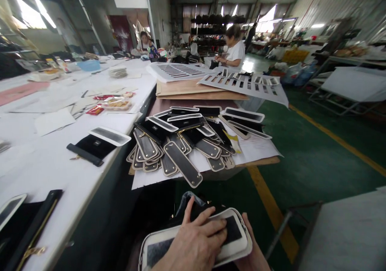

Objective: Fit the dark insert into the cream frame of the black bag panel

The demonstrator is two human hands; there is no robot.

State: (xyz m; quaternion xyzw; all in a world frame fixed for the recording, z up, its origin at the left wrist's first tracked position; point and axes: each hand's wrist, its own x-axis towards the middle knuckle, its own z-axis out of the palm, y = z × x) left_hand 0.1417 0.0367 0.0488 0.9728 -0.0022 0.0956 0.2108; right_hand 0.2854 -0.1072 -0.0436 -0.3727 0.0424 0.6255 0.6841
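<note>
Low at the near edge of the view, the left hand (196, 243) lay flat, fingers spread, pressing down on a white-rimmed black panel (232, 233). The right hand (253, 251) cupped that panel's right end from beneath, so both hands grasped it, off the desk (45, 162). Just beyond, a heap of similar panels (181, 142) sprawled over a paper-covered board (256, 150), one strip jutting past the board's near edge. On the desk, a clear snack tray (116, 103) held orange pieces. To the right, the green floor (316, 150) with its yellow line lay open. Two people sat working far off.
</note>
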